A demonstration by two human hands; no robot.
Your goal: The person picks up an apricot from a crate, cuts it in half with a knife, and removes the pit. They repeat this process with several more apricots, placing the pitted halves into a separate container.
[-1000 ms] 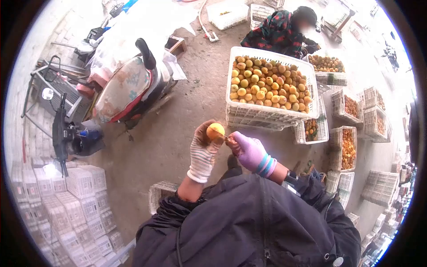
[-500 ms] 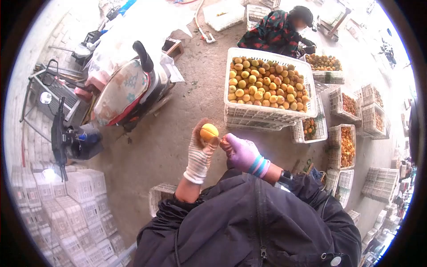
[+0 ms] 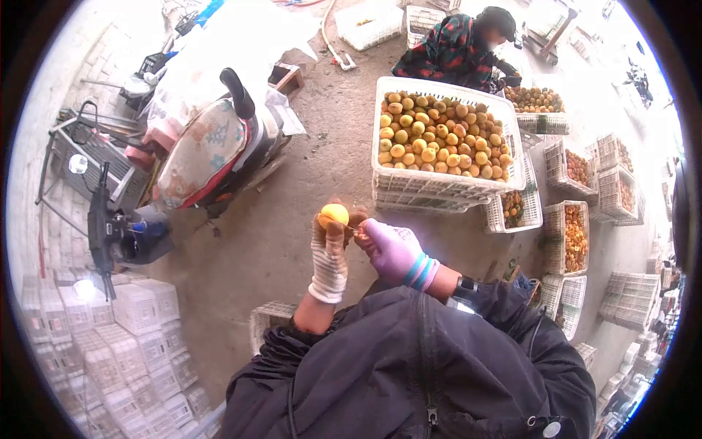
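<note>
Held up in front of my chest, my left hand (image 3: 330,245), in a stained white knit glove, has its fingers wrapped round a round yellow fruit (image 3: 334,214) that looks like a peach or apricot. Close beside it, my right hand (image 3: 390,249) wears a lilac glove with blue stripes at the cuff and brown-stained fingertips. Its fingers are closed, the tips right at the fruit's side. A thin sliver shows between the two hands, but I cannot tell what the right hand grips.
Ahead stands a stacked white crate (image 3: 446,179) full of yellow-orange fruit. Behind it a person (image 3: 457,51) bends over another fruit crate (image 3: 541,121). More crates (image 3: 564,238) line the right. A scooter (image 3: 212,154) stands left, above stacked white crates (image 3: 131,344).
My left hand has turned the fruit and shifted slightly left. The right hand has moved a little left with it, and its fingertips are now closer to the fruit.
</note>
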